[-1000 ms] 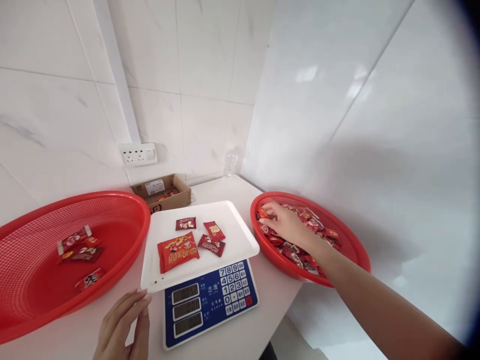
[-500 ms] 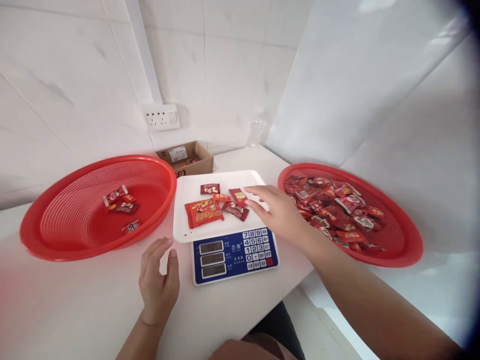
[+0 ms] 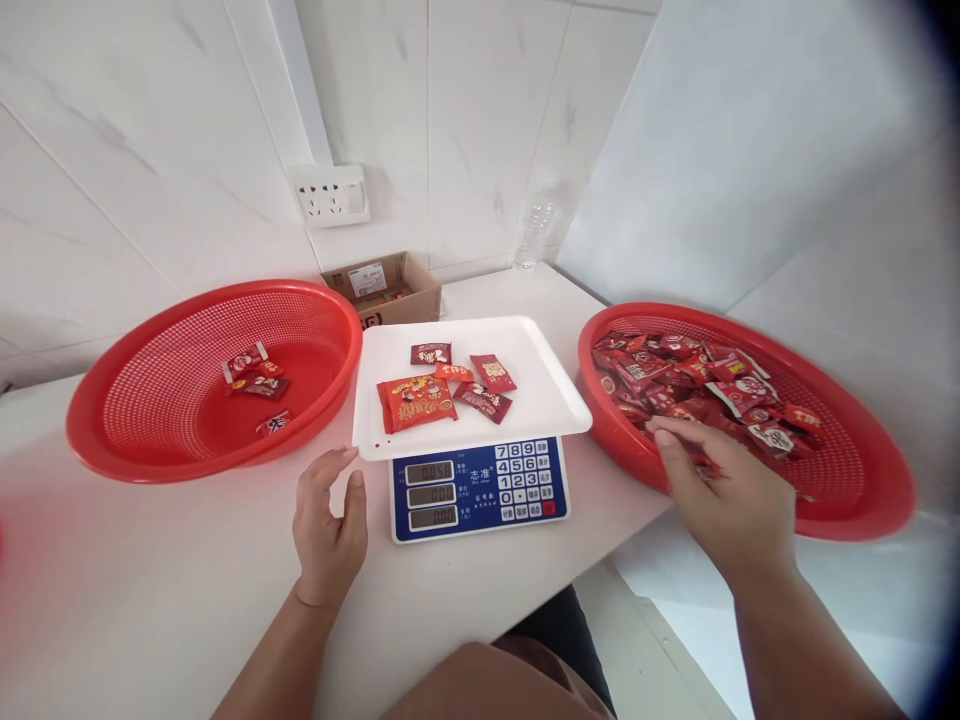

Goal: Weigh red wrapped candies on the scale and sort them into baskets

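My left hand (image 3: 330, 525) hovers at the near left corner of the white scale tray (image 3: 540, 395), thumb and fingers apart, holding nothing. Over the near left part of the right red basket (image 3: 870, 490), my right hand (image 3: 727, 495) has its thumb and index finger brought together; whatever may be between them is hidden. Many small red snack packets (image 3: 645, 370) fill that basket. On the tray lie a larger orange-red packet (image 3: 417, 403) and several small ones, including a dark red packet (image 3: 493, 372). Below, the blue scale panel (image 3: 480, 490) shows 0.058 on its top display.
To the left, another red basket (image 3: 97, 440) holds several packets (image 3: 259, 385). A cardboard box (image 3: 416, 290) stands behind the tray, and a clear plastic bottle (image 3: 536, 230) near the wall corner. A socket (image 3: 330, 195) is on the tiled wall.
My right hand has moved right, from a small packet on the tray to the right basket, leaving that packet there. My left hand stays by the tray's corner. The view has shifted slightly.
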Demonstrator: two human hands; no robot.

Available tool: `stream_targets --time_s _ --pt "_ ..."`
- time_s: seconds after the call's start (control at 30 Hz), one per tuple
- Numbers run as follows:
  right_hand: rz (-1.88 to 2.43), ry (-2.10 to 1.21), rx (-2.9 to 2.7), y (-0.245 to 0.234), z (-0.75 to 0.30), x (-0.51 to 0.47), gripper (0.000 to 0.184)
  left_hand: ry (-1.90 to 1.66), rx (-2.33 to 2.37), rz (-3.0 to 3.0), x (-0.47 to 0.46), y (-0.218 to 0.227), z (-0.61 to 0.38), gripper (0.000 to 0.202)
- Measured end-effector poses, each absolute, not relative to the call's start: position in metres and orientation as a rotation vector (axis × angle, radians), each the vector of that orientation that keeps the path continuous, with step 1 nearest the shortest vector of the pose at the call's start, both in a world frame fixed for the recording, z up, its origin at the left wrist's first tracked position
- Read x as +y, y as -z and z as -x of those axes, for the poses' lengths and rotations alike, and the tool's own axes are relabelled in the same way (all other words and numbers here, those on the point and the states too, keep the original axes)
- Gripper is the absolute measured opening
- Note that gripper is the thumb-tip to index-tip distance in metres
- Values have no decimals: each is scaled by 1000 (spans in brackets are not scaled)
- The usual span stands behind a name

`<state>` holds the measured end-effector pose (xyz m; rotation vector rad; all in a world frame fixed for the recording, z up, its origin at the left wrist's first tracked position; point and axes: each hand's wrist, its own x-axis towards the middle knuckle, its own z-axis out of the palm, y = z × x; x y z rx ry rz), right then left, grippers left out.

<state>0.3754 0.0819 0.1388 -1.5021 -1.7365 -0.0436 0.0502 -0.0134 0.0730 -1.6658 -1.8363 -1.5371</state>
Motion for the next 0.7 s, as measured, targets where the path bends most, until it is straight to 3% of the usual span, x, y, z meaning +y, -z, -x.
stream_targets --time_s 0.33,0.7 --pt "1536 45 -1818 -122 -376 99 26 1372 -1630 1784 -15 -85 -62 34" --pt "1394 248 -1923 -115 -380 100 27 899 -1676 2199 43 -143 -91 19"
